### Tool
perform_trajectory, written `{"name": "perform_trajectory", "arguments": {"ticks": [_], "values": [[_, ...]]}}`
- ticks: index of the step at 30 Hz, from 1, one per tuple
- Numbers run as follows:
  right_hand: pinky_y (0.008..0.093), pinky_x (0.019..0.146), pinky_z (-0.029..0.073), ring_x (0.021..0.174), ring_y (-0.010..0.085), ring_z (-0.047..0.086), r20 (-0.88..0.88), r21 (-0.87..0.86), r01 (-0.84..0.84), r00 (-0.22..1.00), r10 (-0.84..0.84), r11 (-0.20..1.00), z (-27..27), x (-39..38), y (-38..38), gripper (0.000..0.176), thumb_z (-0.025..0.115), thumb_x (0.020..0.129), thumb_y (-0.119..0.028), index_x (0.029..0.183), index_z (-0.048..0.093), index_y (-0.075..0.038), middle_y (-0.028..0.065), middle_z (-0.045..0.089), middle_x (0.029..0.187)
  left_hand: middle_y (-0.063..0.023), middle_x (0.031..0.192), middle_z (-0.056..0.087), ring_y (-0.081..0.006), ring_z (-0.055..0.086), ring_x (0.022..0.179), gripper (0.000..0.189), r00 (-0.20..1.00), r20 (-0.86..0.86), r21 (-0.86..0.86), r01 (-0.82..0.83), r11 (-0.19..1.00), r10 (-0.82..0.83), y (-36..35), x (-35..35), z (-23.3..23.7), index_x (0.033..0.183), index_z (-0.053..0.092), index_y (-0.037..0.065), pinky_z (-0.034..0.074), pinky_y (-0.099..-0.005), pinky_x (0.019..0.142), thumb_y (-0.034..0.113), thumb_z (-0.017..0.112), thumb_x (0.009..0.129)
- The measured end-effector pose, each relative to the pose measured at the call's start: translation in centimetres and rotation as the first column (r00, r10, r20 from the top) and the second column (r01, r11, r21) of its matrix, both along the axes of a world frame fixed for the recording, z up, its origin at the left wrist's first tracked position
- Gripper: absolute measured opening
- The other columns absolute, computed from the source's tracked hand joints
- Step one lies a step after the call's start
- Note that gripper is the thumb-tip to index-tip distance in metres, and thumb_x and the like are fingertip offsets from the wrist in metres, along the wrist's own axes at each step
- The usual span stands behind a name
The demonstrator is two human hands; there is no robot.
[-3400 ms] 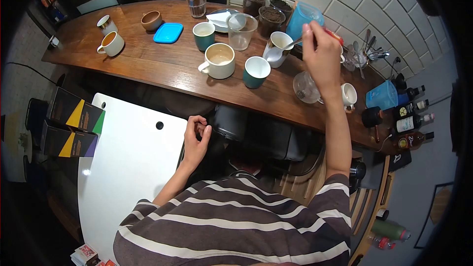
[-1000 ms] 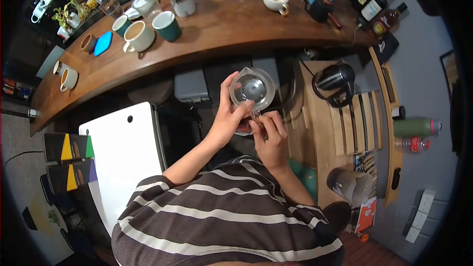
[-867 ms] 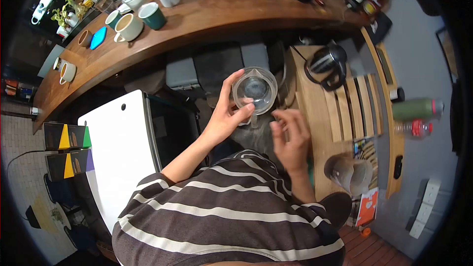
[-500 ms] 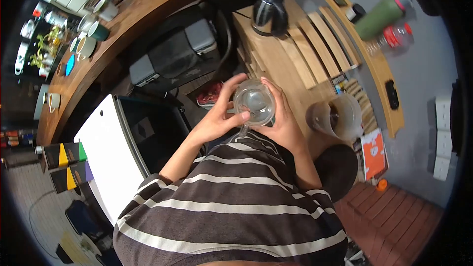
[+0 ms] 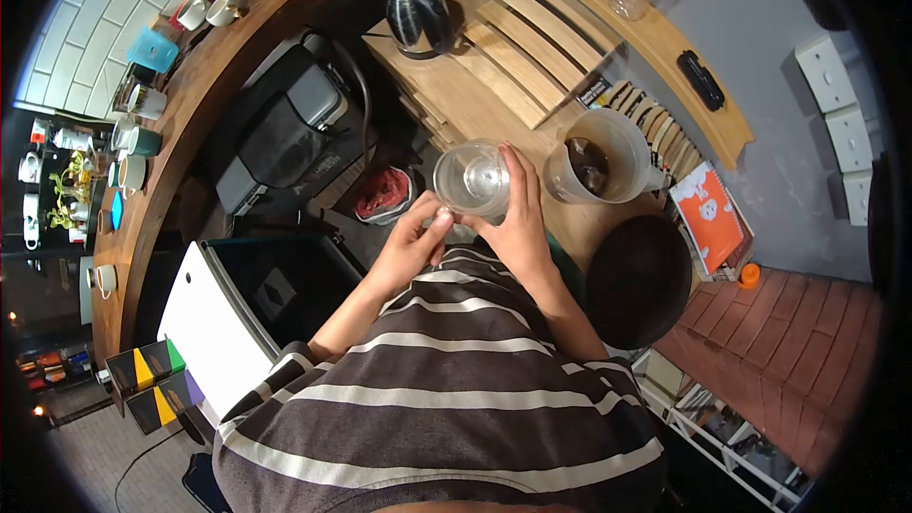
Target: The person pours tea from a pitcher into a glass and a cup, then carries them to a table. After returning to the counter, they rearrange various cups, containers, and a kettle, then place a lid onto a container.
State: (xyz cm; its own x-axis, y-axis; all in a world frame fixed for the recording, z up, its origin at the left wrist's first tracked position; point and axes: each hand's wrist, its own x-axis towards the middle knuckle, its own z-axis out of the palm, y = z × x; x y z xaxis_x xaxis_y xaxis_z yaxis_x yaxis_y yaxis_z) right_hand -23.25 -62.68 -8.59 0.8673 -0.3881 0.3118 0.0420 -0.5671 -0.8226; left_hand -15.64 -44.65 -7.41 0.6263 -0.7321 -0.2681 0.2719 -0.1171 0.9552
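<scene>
A clear round cup (image 5: 465, 180) is held in front of my striped shirt, its open top facing up toward me. My right hand (image 5: 521, 233) wraps its right side, with the fingers up along the wall and the thumb low near the front. At the cup's near left edge, my left hand (image 5: 413, 245) is closed, thumb and fingers pinched together against it; a handle there is hard to make out. To the right of the cup, a translucent plastic jug (image 5: 629, 192) with dark liquid and a dark lump inside stands on the wooden table (image 5: 432, 81).
An electric kettle (image 5: 418, 19) and wooden slats (image 5: 532, 52) occupy the table's far side. A red-lined bin (image 5: 383, 194) stands left of my hands. A round black seat (image 5: 638, 283) is at right. Cups line the curved wooden counter (image 5: 223, 57); bottles stand on the ledge (image 5: 665, 38).
My view has turned, shifting the table and jug leftward. My left hand has moved from the cup's left side down to its near edge and curled its fingers. My right hand keeps its hold.
</scene>
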Motion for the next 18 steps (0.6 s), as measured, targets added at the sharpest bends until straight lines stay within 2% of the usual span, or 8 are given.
{"name": "perform_trajectory", "arguments": {"ticks": [2, 5, 8, 9, 10, 13, 16, 18], "values": [[0.0470, 0.113, 0.038, 0.135, 0.0410, 0.041, 0.004, 0.015, -0.045, 0.999, 0.045, 0.999, -0.4, -0.1, -0.5, 0.102, 0.088, 0.068, -0.013, 0.151, 0.029, -0.002, 0.0214, 0.039, 0.148, 0.0021, 0.089, 0.046, -0.0065, 0.051, 0.059, 0.030, 0.989, -0.137, 0.021, -0.056, 0.998, 0.058, -0.7, -0.2, 0.7, 0.109, 0.057, 0.006, 0.034, -0.0196, 0.051, 0.034, 0.046, 0.108], [0.0447, 0.113, 0.038, 0.135, 0.0373, 0.043, -0.058, 0.002, -0.118, 0.991, 0.118, 0.993, 0.3, -1.1, -1.2, 0.099, 0.088, 0.072, -0.017, 0.151, 0.030, -0.004, 0.0195, 0.039, 0.149, 0.0039, 0.077, 0.039, -0.0069, 0.039, 0.065, 0.027, 0.969, -0.235, -0.213, -0.126, 0.969, 0.074, -0.6, 0.5, -1.1, 0.094, 0.051, 0.009, 0.031, -0.0230, 0.059, 0.031, 0.046, 0.108], [0.0435, 0.102, 0.046, 0.127, 0.0364, 0.052, 0.002, -0.067, -0.106, 0.994, 0.107, 0.992, 2.4, -3.5, -4.9, 0.070, 0.083, 0.078, -0.016, 0.138, 0.049, -0.001, 0.0197, 0.049, 0.139, 0.0043, 0.076, 0.035, -0.0084, 0.032, 0.067, 0.026, 0.954, -0.299, -0.229, -0.093, 0.969, 0.021, -0.4, 0.6, -0.9, 0.088, 0.046, 0.010, 0.029, -0.0248, 0.060, 0.028, 0.047, 0.107], [0.0410, 0.096, 0.048, 0.118, 0.0340, 0.057, 0.126, -0.221, 0.080, 0.991, -0.053, 0.972, 3.1, -4.6, -7.2, 0.048, 0.078, 0.083, -0.014, 0.126, 0.059, -0.001, 0.0188, 0.058, 0.127, 0.0043, 0.075, 0.034, -0.0086, 0.032, 0.067, 0.026, 0.926, -0.378, -0.222, -0.116, 0.968, 0.024, -0.4, 0.6, -0.8, 0.087, 0.045, 0.010, 0.028, -0.0249, 0.060, 0.027, 0.048, 0.107], [0.0402, 0.095, 0.048, 0.112, 0.0319, 0.059, 0.120, -0.033, 0.272, 0.956, -0.267, 0.962, 3.1, -5.9, -9.1, 0.040, 0.073, 0.087, -0.017, 0.121, 0.060, -0.001, 0.0166, 0.062, 0.119, 0.0043, 0.074, 0.032, -0.0092, 0.032, 0.067, 0.029, 0.926, -0.377, -0.255, -0.118, 0.960, 0.014, -0.3, 0.7, -1.2, 0.083, 0.041, 0.012, 0.027, -0.0255, 0.059, 0.027, 0.049, 0.106], [0.0398, 0.095, 0.048, 0.111, 0.0311, 0.060, 0.215, 0.025, 0.687, 0.706, -0.675, 0.726, -2.1, -9.1, -17.4, 0.038, 0.064, 0.098, -0.029, 0.122, 0.060, 0.000, 0.0158, 0.062, 0.119, 0.0044, 0.074, 0.030, -0.0091, 0.031, 0.066, 0.032, 0.939, -0.341, -0.255, -0.128, 0.959, 0.035, -0.3, 0.8, -1.3, 0.080, 0.038, 0.013, 0.026, -0.0258, 0.058, 0.028, 0.049, 0.106], [0.0375, 0.094, 0.048, 0.106, 0.0294, 0.062, 0.190, 0.015, 0.718, 0.681, -0.707, 0.695, -8.9, -10.2, -23.5, 0.036, 0.060, 0.101, -0.033, 0.116, 0.063, 0.000, 0.0154, 0.065, 0.110, 0.0046, 0.073, 0.030, -0.0090, 0.031, 0.064, 0.034, 0.939, -0.329, -0.221, -0.184, 0.958, 0.104, -0.4, 1.0, -0.3, 0.078, 0.037, 0.013, 0.025, -0.0255, 0.056, 0.029, 0.049, 0.106], [0.0344, 0.087, 0.049, 0.096, 0.0236, 0.064, -0.159, 0.103, 0.529, 0.845, -0.511, 0.842, -11.7, -11.1, -25.4, 0.042, 0.062, 0.100, -0.038, 0.113, 0.066, 0.002, 0.0117, 0.067, 0.098, 0.0051, 0.073, 0.030, -0.0086, 0.031, 0.064, 0.034, 0.947, -0.303, -0.239, -0.188, 0.953, 0.111, 0.0, 1.3, -0.2, 0.079, 0.040, 0.012, 0.025, -0.0253, 0.056, 0.031, 0.049, 0.106]]}}
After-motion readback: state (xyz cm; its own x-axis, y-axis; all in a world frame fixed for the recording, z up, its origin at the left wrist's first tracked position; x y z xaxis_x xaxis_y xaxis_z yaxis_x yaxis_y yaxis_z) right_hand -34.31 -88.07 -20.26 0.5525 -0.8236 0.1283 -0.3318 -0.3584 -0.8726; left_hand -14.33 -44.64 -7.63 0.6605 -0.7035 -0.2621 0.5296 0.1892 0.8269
